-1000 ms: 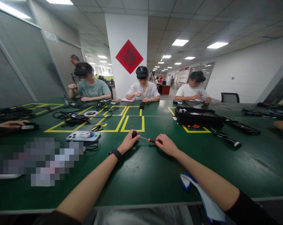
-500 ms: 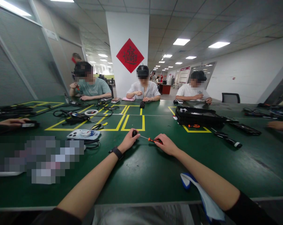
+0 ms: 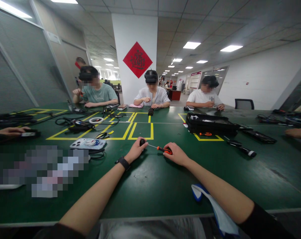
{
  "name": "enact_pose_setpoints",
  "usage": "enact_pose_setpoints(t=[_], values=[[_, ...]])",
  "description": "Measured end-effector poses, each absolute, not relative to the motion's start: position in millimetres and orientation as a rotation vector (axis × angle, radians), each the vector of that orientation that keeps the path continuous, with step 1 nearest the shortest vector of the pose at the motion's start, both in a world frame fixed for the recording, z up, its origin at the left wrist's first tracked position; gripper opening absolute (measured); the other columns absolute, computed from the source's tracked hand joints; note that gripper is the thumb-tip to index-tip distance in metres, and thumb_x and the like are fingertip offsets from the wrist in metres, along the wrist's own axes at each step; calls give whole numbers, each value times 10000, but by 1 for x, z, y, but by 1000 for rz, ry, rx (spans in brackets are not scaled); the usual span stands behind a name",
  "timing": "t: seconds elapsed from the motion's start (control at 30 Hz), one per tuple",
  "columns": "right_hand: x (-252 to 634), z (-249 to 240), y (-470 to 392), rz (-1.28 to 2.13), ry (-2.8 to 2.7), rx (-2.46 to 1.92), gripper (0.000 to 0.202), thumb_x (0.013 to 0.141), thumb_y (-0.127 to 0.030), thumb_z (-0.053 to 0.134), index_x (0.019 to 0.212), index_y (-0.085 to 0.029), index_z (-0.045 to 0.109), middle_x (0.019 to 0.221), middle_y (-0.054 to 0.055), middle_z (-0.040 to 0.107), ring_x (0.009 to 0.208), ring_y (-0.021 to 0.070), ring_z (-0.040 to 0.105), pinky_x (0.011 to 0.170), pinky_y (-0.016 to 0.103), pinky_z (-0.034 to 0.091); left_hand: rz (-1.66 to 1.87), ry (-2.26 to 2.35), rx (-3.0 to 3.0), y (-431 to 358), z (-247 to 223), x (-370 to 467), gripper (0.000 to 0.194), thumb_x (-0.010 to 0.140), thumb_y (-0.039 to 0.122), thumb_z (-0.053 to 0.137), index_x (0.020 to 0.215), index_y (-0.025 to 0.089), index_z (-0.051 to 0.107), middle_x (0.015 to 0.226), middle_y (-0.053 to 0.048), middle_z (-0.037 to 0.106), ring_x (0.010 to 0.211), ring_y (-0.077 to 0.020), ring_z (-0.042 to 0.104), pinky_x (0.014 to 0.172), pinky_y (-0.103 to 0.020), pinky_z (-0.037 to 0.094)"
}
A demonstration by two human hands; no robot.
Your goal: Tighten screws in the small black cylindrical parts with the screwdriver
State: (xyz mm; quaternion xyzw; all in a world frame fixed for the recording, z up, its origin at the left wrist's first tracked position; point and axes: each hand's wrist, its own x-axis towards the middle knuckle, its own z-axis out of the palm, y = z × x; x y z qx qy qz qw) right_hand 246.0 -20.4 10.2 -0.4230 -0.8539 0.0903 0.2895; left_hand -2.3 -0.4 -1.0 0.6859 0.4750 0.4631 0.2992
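Observation:
My right hand (image 3: 175,153) is closed around the orange and black handle of a screwdriver (image 3: 162,150). The thin metal shaft points left, and its tip meets my left hand (image 3: 137,148). Between the fingers of my left hand is a small black object (image 3: 142,142), mostly covered, so its kind cannot be made out. Both hands are over the middle of the green table (image 3: 145,189). A dark band (image 3: 123,163) circles my left wrist.
A phone (image 3: 88,143) and cables (image 3: 77,125) lie to the left. An open black case (image 3: 212,124) stands right, an orange screwdriver (image 3: 205,134) before it. A blue-and-white strap (image 3: 210,200) hangs over the near edge. Several co-workers sit around, some with hands on the table.
My right hand's fingers have shifted on the screwdriver handle, and more of the handle shows. My left hand keeps its place; the whole view has moved very slightly.

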Motion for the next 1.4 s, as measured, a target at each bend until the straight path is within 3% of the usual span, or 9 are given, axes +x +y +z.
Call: enact_pose_setpoints(t=[0.1,0.23,0.53,0.7,1.0,1.23,1.4], values=[[247,11,-18,225,-2286,-1128,135,812,-261,484,836,-162,573,850,51,529,833,163,460,747,292,367,1239,1267,1826,-1,-1,-2,310,746,439,494,923,185,493,755,17,521,613,-100,472,585,-237,392],[248,9,-18,252,-2264,-1113,106,779,-246,522,839,-166,557,845,41,525,810,158,460,722,282,373,1243,1259,1835,-1,-2,-3,310,749,442,490,922,185,497,766,12,524,637,-106,484,605,-245,399],[247,8,-18,273,-2242,-1084,330,699,-273,619,997,-174,517,949,53,531,871,173,472,761,303,385,1258,1275,1852,0,-3,-3,307,756,442,484,922,184,497,764,11,530,671,-113,492,643,-255,402],[247,12,-18,251,-2288,-1094,137,811,-241,474,864,-170,578,885,55,541,863,167,471,780,308,376,1249,1297,1850,-2,0,-2,303,754,440,487,918,185,501,762,11,536,670,-115,490,653,-259,398],[246,9,-20,294,-2251,-1122,215,721,-241,582,916,-171,524,883,35,525,790,150,472,714,276,388,1264,1343,1874,-7,6,2,270,755,415,486,881,177,507,763,-1,550,672,-123,485,669,-263,391],[246,11,-18,264,-2259,-1124,121,810,-237,472,856,-168,560,873,51,526,838,160,466,748,290,380,1259,1331,1937,-7,4,1,270,767,425,472,893,188,501,810,-5,552,707,-126,496,689,-258,391],[246,11,-19,246,-2276,-1083,103,768,-230,534,844,-161,546,857,41,519,810,153,460,729,281,379,1252,1339,1908,-5,3,0,286,774,441,455,899,188,501,776,1,547,691,-126,491,676,-259,390]])
